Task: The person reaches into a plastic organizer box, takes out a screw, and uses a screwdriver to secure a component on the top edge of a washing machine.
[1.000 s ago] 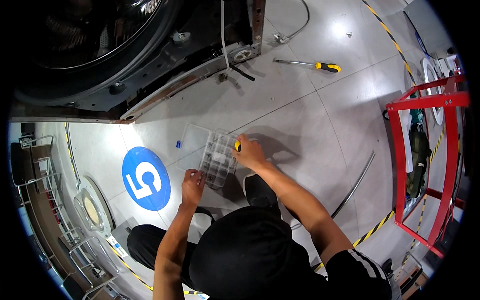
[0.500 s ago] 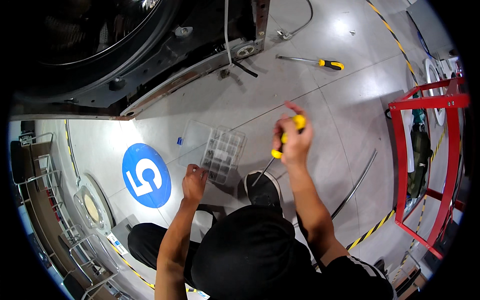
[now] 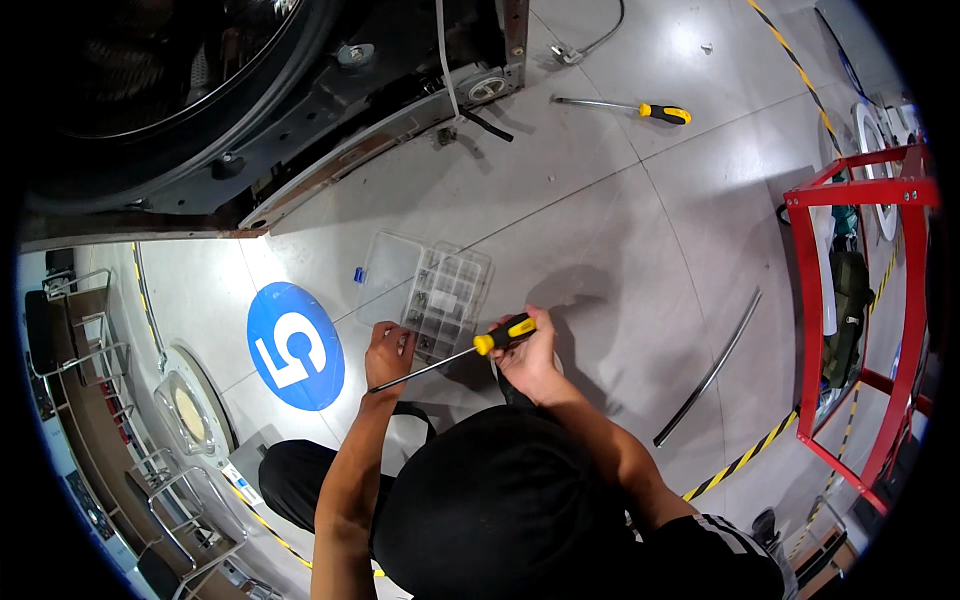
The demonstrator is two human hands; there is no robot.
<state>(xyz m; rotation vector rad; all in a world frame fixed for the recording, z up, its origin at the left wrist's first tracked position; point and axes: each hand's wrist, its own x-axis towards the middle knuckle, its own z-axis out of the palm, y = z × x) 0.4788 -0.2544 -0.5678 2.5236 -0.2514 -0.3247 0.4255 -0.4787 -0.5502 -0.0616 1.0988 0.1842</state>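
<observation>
My right hand (image 3: 532, 358) grips a yellow-and-black screwdriver (image 3: 500, 336); its shaft points down-left, over my left wrist. My left hand (image 3: 388, 352) has curled fingers at the lower-left corner of an open clear compartment box (image 3: 448, 275) with small metal parts in it; whether those fingers hold a small piece is too unclear to see. The box's clear lid (image 3: 388, 262) with a blue latch lies folded back to the left. Further up on the tiled floor lies a second yellow-and-black screwdriver (image 3: 662, 113).
A large machine (image 3: 300, 150) with a round drum fills the upper left. A red metal frame (image 3: 905, 290) stands right, near a loose metal strip (image 3: 708, 368). A plug with cable (image 3: 566, 54) lies at the top; a round door (image 3: 190, 405) and chairs sit at left.
My right hand lifted the screwdriver away from the box, swung right, and has come back lower, turning it toward horizontal. My left hand has moved slightly up at the box's corner.
</observation>
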